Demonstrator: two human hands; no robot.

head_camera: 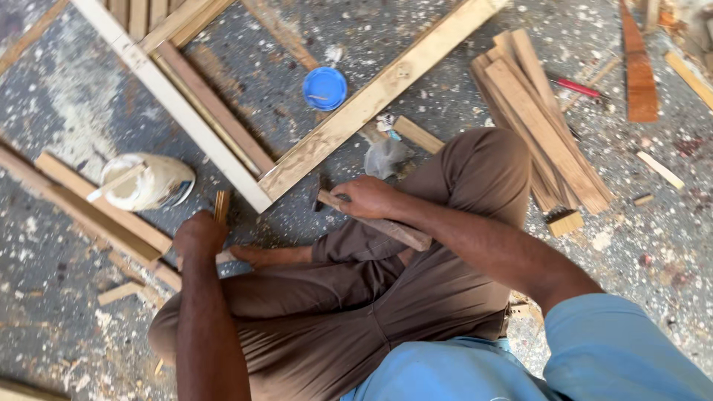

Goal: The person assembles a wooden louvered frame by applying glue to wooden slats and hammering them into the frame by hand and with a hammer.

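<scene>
Sitting on the floor, the person grips a hammer (375,220) in the closed right hand (365,197), near the corner of a wooden frame (356,115). Left hand (199,234) is closed on 1 thin wood strip (221,206), apparently upright. Frame corner looks joined; loose slats (542,122) lie unused.
</scene>
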